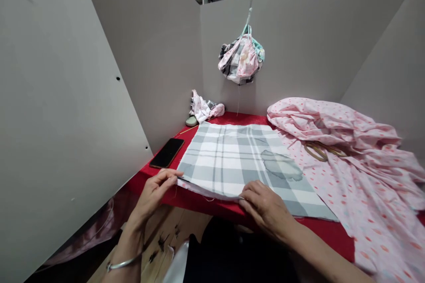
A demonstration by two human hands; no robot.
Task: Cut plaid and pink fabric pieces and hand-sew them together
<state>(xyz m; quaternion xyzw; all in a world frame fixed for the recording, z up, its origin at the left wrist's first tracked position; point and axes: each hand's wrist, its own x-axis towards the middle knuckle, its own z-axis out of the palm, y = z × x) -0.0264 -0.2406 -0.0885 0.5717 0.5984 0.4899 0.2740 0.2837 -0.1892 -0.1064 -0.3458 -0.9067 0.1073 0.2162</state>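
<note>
The grey plaid cloth lies directly ahead of your hands on the red surface. Its near edge runs across in front of you, sloping down toward your right, and the rest of the cloth spreads forward from there. Your left hand is nearly closed at the cloth's near left corner, pinching the edge. Your right hand is further along that edge, fingers curled over a turned-back white fold and holding it. This hand sits more over the cloth than the left does. A dark stain marks the cloth ahead of your right hand. A phone lies ahead of your left hand, and scissors rest on a pink dotted cloth to the right of your right hand.
</note>
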